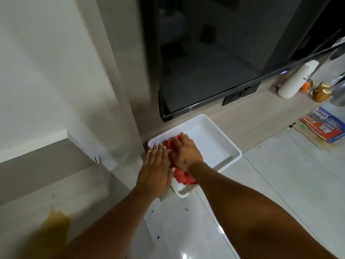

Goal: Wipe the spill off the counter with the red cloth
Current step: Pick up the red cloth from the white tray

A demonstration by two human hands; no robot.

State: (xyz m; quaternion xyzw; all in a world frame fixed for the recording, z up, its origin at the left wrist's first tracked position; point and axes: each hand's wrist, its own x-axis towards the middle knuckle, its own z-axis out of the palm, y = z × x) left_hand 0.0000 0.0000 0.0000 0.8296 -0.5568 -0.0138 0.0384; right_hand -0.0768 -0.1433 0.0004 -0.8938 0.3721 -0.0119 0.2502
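Both hands flat, fingers spread: right hand (183, 152) presses red cloth (182, 174) in white tray (214, 128); left hand (155, 172) on tray's edge. Yellow spill (54, 227) near-left on counter (37, 193).

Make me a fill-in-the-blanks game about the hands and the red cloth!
1. The red cloth lies in a white ____.
2. The right hand presses down on the ____.
3. The left hand rests flat on the tray's left ____.
4. The spill on the counter looks ____ in colour.

Missing words: tray; cloth; rim; yellow
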